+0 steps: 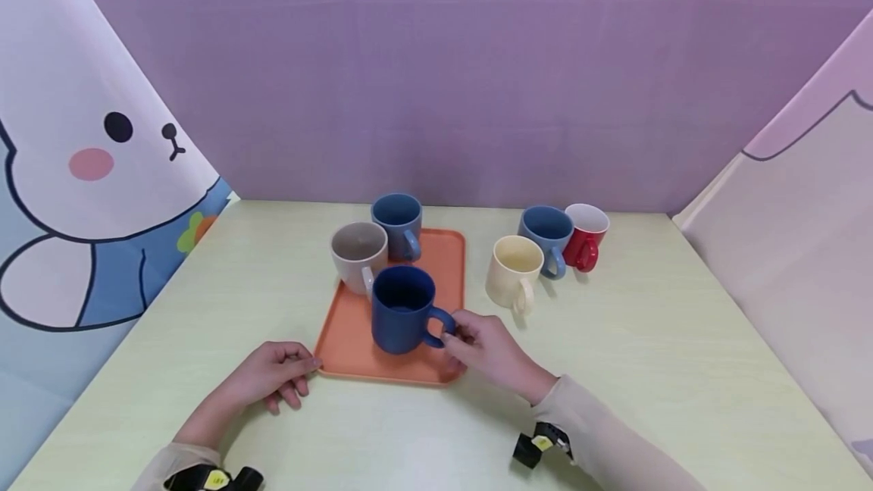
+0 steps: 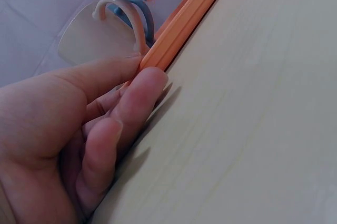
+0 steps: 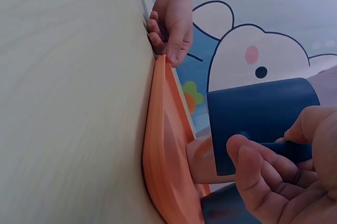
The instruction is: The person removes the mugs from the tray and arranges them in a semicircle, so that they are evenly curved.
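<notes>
My right hand (image 1: 494,351) pinches the handle of a dark blue mug (image 1: 398,324). In the right wrist view this mug is held upright just above the orange tray (image 1: 348,358), with a gap under its base. At the tray's near left corner, my left hand (image 1: 276,373) pinches the rim between thumb and finger, as the left wrist view also shows. Behind the dark blue mug, a greyish mug (image 1: 355,267) and a medium blue mug (image 1: 394,227) stand toward the tray's far left.
Right of the tray, a cream mug (image 1: 508,279), another blue mug (image 1: 542,233) and a red mug (image 1: 580,239) with a white inside stand close together on the pale table (image 1: 648,370). A purple cloth (image 1: 477,82) hangs behind the table, with patterned cloths at both sides.
</notes>
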A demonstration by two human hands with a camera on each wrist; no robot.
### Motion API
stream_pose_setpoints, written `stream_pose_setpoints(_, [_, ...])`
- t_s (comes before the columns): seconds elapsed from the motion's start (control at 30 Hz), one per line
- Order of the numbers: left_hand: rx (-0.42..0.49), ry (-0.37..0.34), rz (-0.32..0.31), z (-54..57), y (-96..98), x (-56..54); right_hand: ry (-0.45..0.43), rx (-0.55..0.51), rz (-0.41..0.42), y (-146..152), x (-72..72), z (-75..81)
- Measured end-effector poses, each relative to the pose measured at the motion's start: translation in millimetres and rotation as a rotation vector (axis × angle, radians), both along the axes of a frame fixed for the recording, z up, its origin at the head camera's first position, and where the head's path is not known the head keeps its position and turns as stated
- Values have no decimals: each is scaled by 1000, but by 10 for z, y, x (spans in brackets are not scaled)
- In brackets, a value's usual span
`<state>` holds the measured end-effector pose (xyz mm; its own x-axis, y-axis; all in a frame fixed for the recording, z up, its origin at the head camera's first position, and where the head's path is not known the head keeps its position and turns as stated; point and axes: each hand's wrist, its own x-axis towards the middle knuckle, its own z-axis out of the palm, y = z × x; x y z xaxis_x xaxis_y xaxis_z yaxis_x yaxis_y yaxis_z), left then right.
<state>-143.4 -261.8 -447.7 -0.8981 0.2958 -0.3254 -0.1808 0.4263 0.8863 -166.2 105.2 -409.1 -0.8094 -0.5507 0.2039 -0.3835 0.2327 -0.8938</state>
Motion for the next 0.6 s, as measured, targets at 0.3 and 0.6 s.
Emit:
stream_pose_setpoints(0.3, [3,14,5,-2,-8,6,-31,-5,-27,234,49,59])
stream_pose_setpoints(0.6, [-1,22,5,5,5,9,1,-10,-56,502,101,56])
